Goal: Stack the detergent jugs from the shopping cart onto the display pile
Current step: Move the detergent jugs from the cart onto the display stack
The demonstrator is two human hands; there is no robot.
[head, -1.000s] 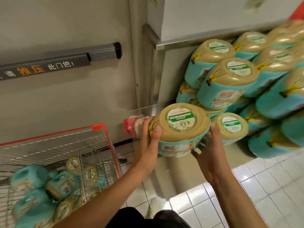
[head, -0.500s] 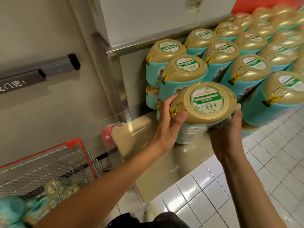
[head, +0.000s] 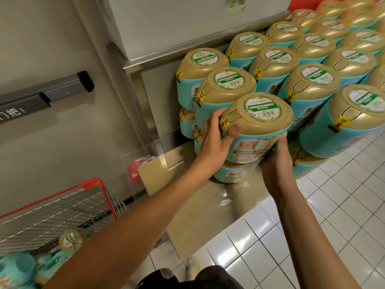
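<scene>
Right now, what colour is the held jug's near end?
Gold with a round green-and-white label on the held jug, clearest in the head view.

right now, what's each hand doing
Left hand: grips the detergent jug, thumb on its gold top.
Right hand: holds the same jug's lower right side; its fingers are hidden.

Head view, looking down. I see both hands on one detergent jug [head: 258, 126]: teal body, gold top, round green label. The left hand [head: 214, 140] wraps its left side, thumb pressed on the gold rim. The right hand [head: 277, 163] cups the lower right side, fingertips hidden behind it. The jug is at the front corner of the display pile [head: 312, 80], directly above a lower jug [head: 233, 174]; I cannot tell whether it rests on it. The red-rimmed shopping cart [head: 91, 184] is at lower left with more jugs [head: 68, 240] inside, blurred. A beige plinth [head: 208, 205] lies under the pile, with white tiled floor [head: 333, 205] at right.
</scene>
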